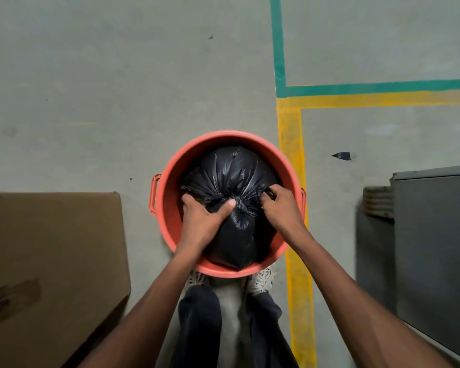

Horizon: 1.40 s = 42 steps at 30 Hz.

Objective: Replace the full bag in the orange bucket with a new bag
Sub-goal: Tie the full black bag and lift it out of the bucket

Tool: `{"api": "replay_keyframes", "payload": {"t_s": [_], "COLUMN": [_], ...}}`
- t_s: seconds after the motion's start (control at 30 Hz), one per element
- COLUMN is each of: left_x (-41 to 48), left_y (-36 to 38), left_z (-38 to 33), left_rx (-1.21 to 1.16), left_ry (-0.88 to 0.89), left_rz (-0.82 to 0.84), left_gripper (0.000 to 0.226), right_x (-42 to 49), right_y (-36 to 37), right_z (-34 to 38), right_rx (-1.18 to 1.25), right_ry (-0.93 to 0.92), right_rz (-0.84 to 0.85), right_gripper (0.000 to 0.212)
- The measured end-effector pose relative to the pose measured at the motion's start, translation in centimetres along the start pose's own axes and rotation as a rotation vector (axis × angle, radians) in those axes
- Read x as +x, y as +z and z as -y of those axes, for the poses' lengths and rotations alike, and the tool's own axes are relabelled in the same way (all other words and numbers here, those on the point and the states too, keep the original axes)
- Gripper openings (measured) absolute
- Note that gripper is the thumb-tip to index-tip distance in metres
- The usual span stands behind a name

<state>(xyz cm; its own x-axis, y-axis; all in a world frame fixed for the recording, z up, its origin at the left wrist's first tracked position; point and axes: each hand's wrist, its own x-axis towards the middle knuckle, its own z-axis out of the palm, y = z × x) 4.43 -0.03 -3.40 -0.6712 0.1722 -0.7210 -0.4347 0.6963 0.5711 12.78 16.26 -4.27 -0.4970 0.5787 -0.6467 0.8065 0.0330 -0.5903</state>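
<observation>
the floor [117,75] is grey & flat, w/ a few small dark spots. a green line [279,49] runs down from the top, then turns & goes off to the rt. just under it a yellow line [292,155] goes off to the rt too, & also runs down to the btm edge. a big brown cardboard box [51,248] sits on the left. a grey metal box [436,248] sits on the rt, its left side blurry. a small dark scrap [341,156] lies on the floor, rt of the yellow line. the light is soft & even.
</observation>
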Motion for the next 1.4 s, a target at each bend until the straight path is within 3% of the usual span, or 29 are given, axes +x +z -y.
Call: {"api": "replay_keyframes", "payload": {"t_s": [0.07,0.17,0.3,0.43,0.6,0.9,1.07,1.2,1.4], "left_x": [-1.1,-1.8,-2.3,-2.2,-2.8,-5.3,-5.9,-4.3,-2.0], "left_y": [0.9,2.0,2.5,2.4,2.3,0.7,0.4,-0.3,-1.0], "left_z": [0.2,0.6,0.9,0.5,0.2,-0.5,-1.9,-1.8,-2.8], "left_rx": [0.064,0.162,0.354,0.585,0.570,0.466,0.504,0.543,0.510], "left_ry": [-0.043,0.010,0.272,0.333,0.403,0.391,0.414,0.535,0.553], "left_rz": [0.063,0.118,0.028,0.034,-0.036,0.038,0.004,-0.083,-0.035], "left_gripper": [0.085,0.048,0.024,0.015,0.014,0.017,0.038,0.055,0.058], "right_x": [-0.6,-1.2,-1.4,-1.6,-2.4,-5.4,-6.1,-5.9,-5.0], "right_y": [0.2,1.1,2.2,2.4,1.5,-0.6,-2.0,-2.5,-2.2], "right_z": [0.4,0.8,0.5,1.7,2.9,4.8,5.7,6.4,7.2], "right_rx": [0.153,0.216,0.073,0.085,0.215,0.203,0.184,0.215,0.241], "right_ry": [0.125,0.162,0.127,0.129,0.121,0.145,0.123,0.083,0.052], "right_rz": [0.117,0.249,0.222,0.177,0.153,0.145,0.161,0.183,0.171], "right_gripper": [0.009,0.018,0.008,0.027,0.037,0.038,0.037,0.037,0.040]}}
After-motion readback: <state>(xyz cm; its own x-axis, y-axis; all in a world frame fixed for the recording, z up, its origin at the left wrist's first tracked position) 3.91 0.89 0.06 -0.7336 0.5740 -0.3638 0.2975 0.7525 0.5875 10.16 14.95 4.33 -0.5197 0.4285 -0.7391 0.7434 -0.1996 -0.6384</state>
